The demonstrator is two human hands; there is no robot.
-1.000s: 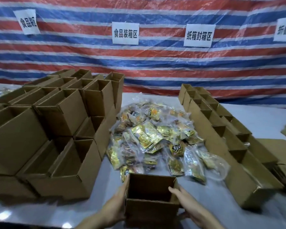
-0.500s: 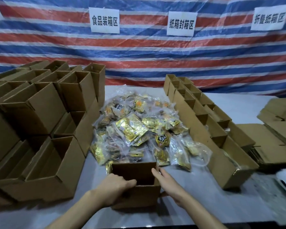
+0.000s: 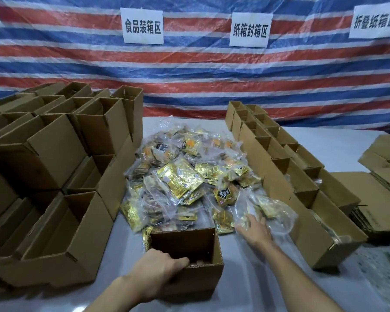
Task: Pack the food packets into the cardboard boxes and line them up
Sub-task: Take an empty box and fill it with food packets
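Standing by the table (image 3: 245,289), I see at far left a stack of empty cardboard boxes (image 3: 54,158), tops open, piled in two layers and pressed against one another. Just right of the stack, at the near edge, the person's left hand (image 3: 158,273) grips an open cardboard box (image 3: 203,280), its fingers curled over the near wall and down inside. That box stands upright, and its far wall touches the nearest packets.

Beyond it, in the middle of the table, lies the heap of food packets (image 3: 189,176), gold foil pouches and clear bags mixed together, between the stack and a row of boxes. At the heap's right front corner sits a clear plastic bag (image 3: 277,212) with gold packets inside. The right hand (image 3: 254,230) rests on its near edge, fingers straight and spread, pinching nothing that I can make out.

Right of that hand, a row of open boxes (image 3: 286,176) runs from the near side away to the striped tarpaulin (image 3: 212,75), box against box in two files. Something shiny shows inside the nearest one, too unclear to name. Farthest right, flattened cartons (image 3: 383,199) lie in low stacks just beside the row.
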